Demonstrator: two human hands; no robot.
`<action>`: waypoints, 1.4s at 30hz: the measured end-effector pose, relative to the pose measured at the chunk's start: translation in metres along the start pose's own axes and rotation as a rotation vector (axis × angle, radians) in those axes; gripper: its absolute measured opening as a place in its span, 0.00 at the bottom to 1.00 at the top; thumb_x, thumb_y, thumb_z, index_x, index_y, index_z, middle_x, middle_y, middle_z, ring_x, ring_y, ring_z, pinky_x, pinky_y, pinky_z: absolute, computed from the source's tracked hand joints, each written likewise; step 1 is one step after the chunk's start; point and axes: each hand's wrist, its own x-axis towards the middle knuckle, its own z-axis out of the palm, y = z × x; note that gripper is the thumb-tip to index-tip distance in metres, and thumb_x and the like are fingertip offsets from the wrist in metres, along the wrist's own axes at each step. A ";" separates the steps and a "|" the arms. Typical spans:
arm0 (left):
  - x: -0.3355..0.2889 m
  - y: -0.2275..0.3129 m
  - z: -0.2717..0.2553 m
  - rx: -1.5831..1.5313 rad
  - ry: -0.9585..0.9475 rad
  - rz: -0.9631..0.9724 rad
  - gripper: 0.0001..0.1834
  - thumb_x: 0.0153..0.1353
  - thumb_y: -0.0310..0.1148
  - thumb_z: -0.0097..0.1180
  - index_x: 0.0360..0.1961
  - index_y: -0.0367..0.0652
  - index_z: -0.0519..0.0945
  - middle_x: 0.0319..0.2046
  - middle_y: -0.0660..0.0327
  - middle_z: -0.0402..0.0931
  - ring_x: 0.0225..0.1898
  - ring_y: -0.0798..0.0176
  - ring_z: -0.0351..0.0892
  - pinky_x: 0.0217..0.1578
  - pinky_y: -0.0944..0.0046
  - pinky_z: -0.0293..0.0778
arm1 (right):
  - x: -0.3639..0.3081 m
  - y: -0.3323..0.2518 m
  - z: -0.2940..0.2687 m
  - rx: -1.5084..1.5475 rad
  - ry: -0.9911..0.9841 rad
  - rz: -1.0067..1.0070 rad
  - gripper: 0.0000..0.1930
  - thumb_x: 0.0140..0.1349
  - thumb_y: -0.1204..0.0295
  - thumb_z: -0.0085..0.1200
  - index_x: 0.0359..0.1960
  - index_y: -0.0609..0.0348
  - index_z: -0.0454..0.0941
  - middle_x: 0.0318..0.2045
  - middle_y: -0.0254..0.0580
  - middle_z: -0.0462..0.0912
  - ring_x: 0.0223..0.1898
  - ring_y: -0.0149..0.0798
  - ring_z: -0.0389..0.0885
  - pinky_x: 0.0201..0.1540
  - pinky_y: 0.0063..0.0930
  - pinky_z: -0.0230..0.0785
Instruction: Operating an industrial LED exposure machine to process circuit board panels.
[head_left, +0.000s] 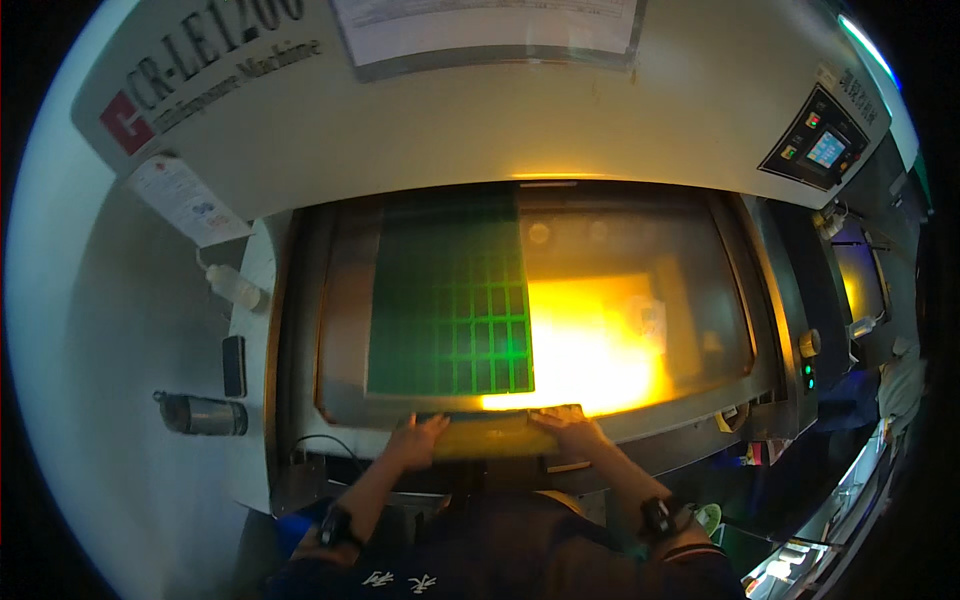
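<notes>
Across the front edge of the machine bed lies a flat, yellowish piece, seen at a slant, with a dark far edge; I cannot make out its exact kind. My left hand grips its left end, and my right hand grips its right end, both with fingers over the top. Just beyond, a dark green panel with a grid of brighter green lines rests flat on the bed, apart from both hands. Strong yellow-white light glares to its right, washing out the surface there.
The machine's pale hood overhangs the far side, with a control screen at right. On the left ledge are a white squeeze bottle, a dark phone-like slab and a grey cylindrical container. A round knob sits at right.
</notes>
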 end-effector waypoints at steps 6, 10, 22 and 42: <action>0.025 0.011 -0.038 0.155 0.260 -0.002 0.41 0.53 0.28 0.52 0.69 0.65 0.56 0.70 0.69 0.50 0.65 0.41 0.55 0.60 0.42 0.65 | 0.027 0.017 -0.041 0.018 0.223 -0.002 0.28 0.49 0.83 0.49 0.55 0.48 0.74 0.56 0.41 0.74 0.61 0.48 0.67 0.64 0.47 0.56; 0.001 0.032 -0.013 0.073 0.384 -0.034 0.41 0.53 0.30 0.55 0.68 0.66 0.57 0.71 0.70 0.44 0.65 0.44 0.56 0.51 0.37 0.71 | -0.039 -0.026 -0.046 -0.190 0.548 0.203 0.21 0.53 0.79 0.49 0.52 0.55 0.74 0.53 0.47 0.75 0.60 0.50 0.67 0.64 0.42 0.57; 0.036 0.016 0.163 -0.002 0.112 -0.032 0.39 0.56 0.25 0.50 0.69 0.66 0.56 0.71 0.69 0.44 0.68 0.50 0.51 0.56 0.33 0.63 | -0.346 -0.138 0.089 0.494 0.215 1.057 0.11 0.47 0.80 0.43 0.21 0.63 0.82 0.17 0.46 0.80 0.17 0.35 0.74 0.23 0.27 0.63; 0.041 0.268 0.183 -2.675 0.436 0.061 0.17 0.62 0.50 0.55 0.27 0.49 0.73 0.24 0.62 0.74 0.30 0.59 0.75 0.36 0.51 0.73 | -0.602 -0.094 0.204 0.841 0.243 1.179 0.10 0.43 0.79 0.39 0.15 0.63 0.76 0.12 0.41 0.75 0.15 0.30 0.70 0.20 0.23 0.60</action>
